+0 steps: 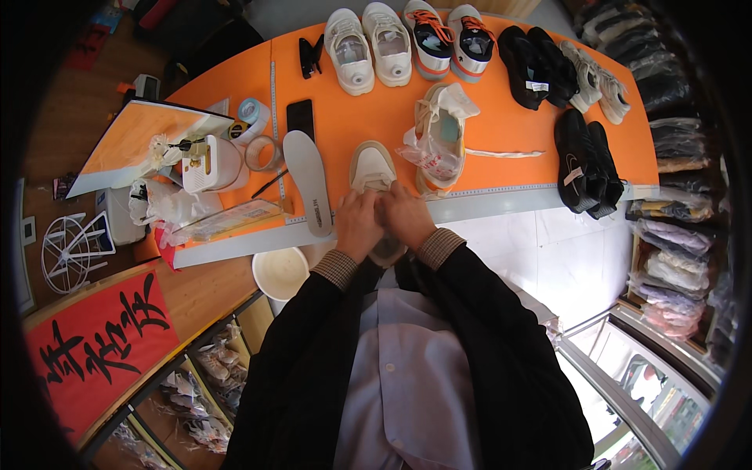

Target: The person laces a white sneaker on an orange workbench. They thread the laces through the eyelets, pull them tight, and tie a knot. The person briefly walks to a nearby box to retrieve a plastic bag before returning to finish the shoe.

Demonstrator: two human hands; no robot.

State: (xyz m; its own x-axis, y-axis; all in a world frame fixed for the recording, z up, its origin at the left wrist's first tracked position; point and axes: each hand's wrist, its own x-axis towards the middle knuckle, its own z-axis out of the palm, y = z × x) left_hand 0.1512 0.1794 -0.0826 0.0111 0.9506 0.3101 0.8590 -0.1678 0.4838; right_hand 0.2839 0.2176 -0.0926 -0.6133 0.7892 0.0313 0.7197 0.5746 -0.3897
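A cream and beige sneaker point(371, 164) lies at the near edge of the orange table, its toe pointing away from me. My left hand point(359, 224) and my right hand point(408, 218) are closed over its tongue and lace area, fingers curled and close together. What the fingertips pinch there is hidden. Just left of the shoe lies a grey insole point(309, 176). To the right stands a similar light sneaker point(443, 133) with clear plastic wrapping about it, and a pale flat lace point(505, 153) stretches out from beside it.
Several pairs of shoes point(388, 47) line the table's far side, with black sneakers point(581, 164) at the right. A phone point(300, 119), stapler point(310, 58), tape roll point(263, 153) and white box-shaped device point(213, 164) sit left. Below the edge stands a white bucket point(280, 273).
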